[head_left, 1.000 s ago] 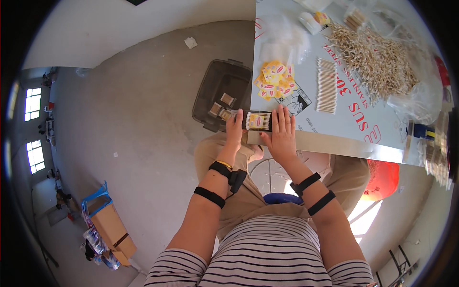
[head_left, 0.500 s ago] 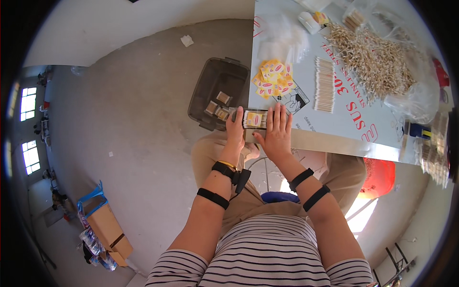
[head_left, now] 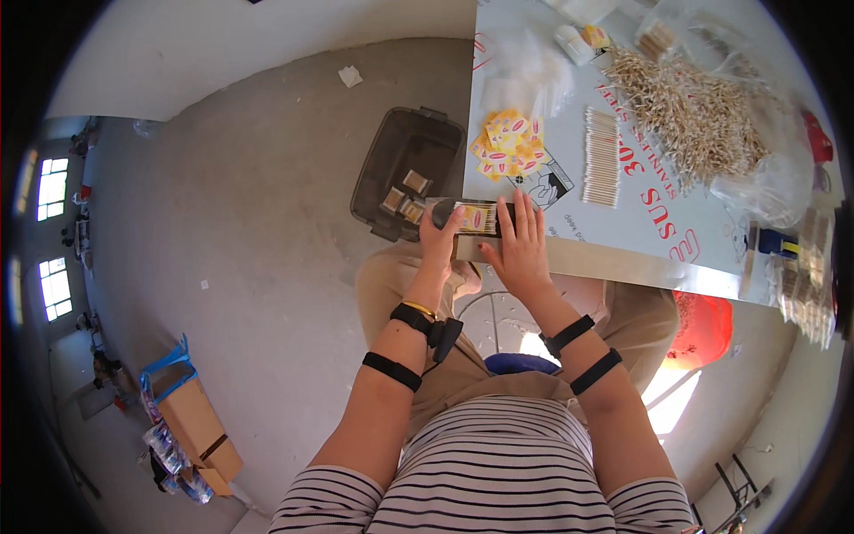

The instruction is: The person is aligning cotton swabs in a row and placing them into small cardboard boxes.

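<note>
1. Bin [head_left: 372,182] with packets [head_left: 415,182]: left of the desk [head_left: 574,133].
2. Left hand [head_left: 434,247]: pinching the pack [head_left: 476,219] at the desk's near-left corner, thumb on top, other fingers mostly hidden.
3. Right hand [head_left: 525,247]: same corner, fingers straight, slightly spread.
4. Swab pile [head_left: 689,116]: desk's right side.

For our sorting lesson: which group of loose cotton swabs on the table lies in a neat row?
The swab row between the yellow cards and the large swab heap: its swabs lie side by side, while the heap is tangled.
</note>
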The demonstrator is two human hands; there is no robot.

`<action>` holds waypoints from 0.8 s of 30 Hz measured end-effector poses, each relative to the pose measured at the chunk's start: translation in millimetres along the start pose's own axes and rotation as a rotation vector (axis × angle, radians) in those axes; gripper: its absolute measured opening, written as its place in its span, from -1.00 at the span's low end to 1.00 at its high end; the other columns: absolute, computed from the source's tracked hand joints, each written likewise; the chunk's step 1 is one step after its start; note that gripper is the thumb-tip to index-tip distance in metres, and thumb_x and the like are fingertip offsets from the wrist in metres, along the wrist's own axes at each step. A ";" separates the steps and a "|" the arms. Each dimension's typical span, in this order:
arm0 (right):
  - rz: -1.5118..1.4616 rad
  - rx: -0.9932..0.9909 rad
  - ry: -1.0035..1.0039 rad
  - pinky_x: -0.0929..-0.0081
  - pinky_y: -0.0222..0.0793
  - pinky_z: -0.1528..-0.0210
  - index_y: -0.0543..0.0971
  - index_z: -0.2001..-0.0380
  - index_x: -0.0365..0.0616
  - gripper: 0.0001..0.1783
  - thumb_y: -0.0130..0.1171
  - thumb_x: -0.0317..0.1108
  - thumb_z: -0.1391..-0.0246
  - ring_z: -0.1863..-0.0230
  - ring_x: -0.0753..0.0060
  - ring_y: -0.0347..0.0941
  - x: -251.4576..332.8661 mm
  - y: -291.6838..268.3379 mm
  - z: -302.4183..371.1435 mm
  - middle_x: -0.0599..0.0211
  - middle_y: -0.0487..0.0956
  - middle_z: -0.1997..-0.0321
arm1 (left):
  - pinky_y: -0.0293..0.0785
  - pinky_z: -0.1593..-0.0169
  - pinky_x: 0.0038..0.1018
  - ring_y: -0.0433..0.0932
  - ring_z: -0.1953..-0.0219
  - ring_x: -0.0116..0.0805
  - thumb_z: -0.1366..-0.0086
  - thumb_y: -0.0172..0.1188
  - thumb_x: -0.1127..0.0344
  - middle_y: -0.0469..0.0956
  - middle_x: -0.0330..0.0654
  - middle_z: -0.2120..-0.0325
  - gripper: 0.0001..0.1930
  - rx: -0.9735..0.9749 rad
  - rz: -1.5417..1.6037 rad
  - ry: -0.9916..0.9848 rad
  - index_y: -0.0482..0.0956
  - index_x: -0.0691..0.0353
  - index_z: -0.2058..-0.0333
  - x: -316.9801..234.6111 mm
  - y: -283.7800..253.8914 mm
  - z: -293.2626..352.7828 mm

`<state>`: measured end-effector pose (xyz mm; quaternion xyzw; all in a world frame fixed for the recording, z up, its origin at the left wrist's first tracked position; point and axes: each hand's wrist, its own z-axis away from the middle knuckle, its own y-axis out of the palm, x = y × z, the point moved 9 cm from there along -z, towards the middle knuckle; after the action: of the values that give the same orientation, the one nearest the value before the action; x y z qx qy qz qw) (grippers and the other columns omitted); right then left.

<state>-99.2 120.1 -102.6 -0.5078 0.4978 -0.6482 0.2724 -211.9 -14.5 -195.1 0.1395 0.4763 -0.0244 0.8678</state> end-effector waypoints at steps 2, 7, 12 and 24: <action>-0.010 0.025 -0.036 -0.18 -0.31 -0.62 0.11 -0.55 -0.12 -0.01 0.18 0.18 -0.24 -0.67 -0.14 -0.21 6.3 -2.8 6.0 -0.14 -0.07 -0.65 | 0.49 -0.04 -0.46 0.55 0.05 -0.47 -0.24 0.53 0.22 0.61 -0.28 0.08 -0.56 0.030 -0.063 0.062 0.55 0.21 0.00 -5.4 -0.8 2.9; 0.078 0.030 -0.047 -0.14 -0.26 -0.62 0.11 -0.55 -0.07 -0.01 0.21 0.15 -0.23 -0.67 -0.09 -0.18 15.2 0.4 10.3 -0.09 -0.05 -0.66 | 0.51 -0.03 -0.46 0.58 0.07 -0.46 -0.24 0.53 0.29 0.63 -0.26 0.09 -0.56 0.019 -0.049 0.080 0.54 0.21 -0.01 -8.1 1.0 6.3; 0.061 0.002 -0.021 -0.13 -0.26 -0.62 0.12 -0.55 -0.09 0.00 0.22 0.16 -0.22 -0.67 -0.08 -0.17 15.4 -0.3 4.6 -0.09 -0.04 -0.65 | 0.53 0.01 -0.47 0.59 0.11 -0.46 -0.25 0.51 0.33 0.64 -0.25 0.11 -0.59 0.047 -0.099 0.114 0.55 0.22 0.00 -14.0 3.9 7.2; 0.070 0.124 -0.094 -0.15 -0.32 -0.62 0.03 -0.58 -0.06 0.00 0.17 0.15 -0.26 -0.68 -0.04 -0.24 23.0 5.8 26.7 -0.03 -0.10 -0.68 | 0.53 0.02 -0.45 0.59 0.13 -0.47 -0.24 0.51 0.30 0.66 -0.24 0.15 -0.62 0.031 -0.197 0.170 0.58 0.25 0.04 -18.1 1.4 5.9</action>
<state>-83.0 88.4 -99.4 -0.5020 0.4607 -0.6433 0.3491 -216.7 -16.4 -176.8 0.1070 0.5593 -0.1052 0.8153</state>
